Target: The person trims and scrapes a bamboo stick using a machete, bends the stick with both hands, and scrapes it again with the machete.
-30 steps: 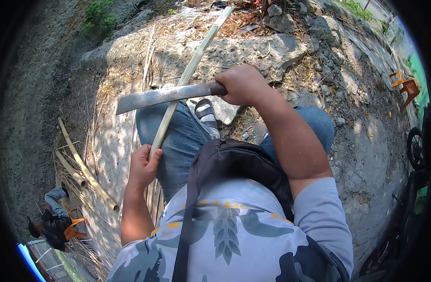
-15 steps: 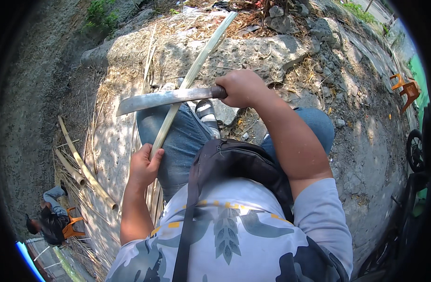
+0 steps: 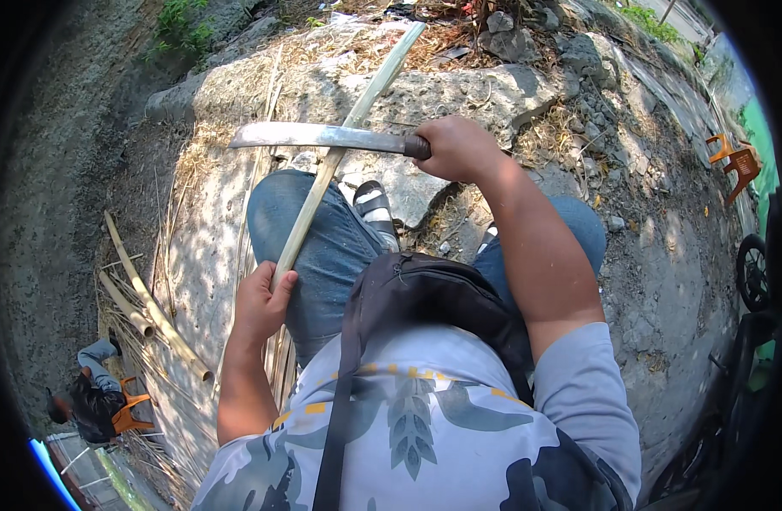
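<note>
Bamboo strip (image 3: 344,140) far end cut off; machete (image 3: 323,136) handle hidden in right hand (image 3: 459,149).

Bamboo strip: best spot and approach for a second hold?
Grip the bamboo strip on its bare mid-length over the knee, from its left side. The left hand already wraps the near end, and the blade, held by the right hand, crosses higher up.

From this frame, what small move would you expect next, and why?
Probably a short downward stroke of the machete along the bamboo strip. The right hand holds the blade across the strip, the left hand grips its near end over the thigh, and the far end rests on the rock.
</note>
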Available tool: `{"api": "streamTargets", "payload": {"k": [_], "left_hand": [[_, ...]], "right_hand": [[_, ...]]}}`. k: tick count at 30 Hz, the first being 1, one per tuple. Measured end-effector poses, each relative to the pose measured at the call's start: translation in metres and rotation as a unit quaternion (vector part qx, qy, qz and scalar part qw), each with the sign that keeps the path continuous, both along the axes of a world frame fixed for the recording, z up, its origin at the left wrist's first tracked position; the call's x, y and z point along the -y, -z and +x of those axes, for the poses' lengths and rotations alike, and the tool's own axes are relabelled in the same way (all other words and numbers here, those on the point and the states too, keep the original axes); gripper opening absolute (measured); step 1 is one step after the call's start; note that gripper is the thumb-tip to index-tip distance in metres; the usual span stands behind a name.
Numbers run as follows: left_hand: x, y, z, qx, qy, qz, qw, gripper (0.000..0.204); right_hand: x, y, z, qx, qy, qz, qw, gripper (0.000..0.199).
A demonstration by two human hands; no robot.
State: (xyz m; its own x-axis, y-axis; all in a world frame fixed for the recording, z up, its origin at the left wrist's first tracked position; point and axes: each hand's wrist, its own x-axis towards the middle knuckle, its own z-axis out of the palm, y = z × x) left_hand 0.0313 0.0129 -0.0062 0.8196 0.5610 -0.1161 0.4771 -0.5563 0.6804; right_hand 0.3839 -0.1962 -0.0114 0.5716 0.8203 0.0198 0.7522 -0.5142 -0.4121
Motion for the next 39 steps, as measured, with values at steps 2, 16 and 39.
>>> {"api": "streamTargets", "payload": {"k": [2, 16, 39], "left_hand": [[0.000, 0.000, 0.001, 0.003, 0.007, 0.001, 1.000, 0.032], [0.000, 0.003, -0.002, 0.024, 0.023, 0.026, 0.999, 0.031], [-0.002, -0.001, -0.003, 0.003, 0.032, 0.029, 0.999, 0.035]], "right_hand": [[-0.006, -0.001, -0.009, 0.007, -0.034, 0.000, 0.999, 0.022], [0.003, 0.002, 0.008, -0.048, 0.036, 0.012, 0.998, 0.023], [-0.013, -0.010, -0.012, 0.083, -0.070, -0.011, 0.994, 0.019]]}}
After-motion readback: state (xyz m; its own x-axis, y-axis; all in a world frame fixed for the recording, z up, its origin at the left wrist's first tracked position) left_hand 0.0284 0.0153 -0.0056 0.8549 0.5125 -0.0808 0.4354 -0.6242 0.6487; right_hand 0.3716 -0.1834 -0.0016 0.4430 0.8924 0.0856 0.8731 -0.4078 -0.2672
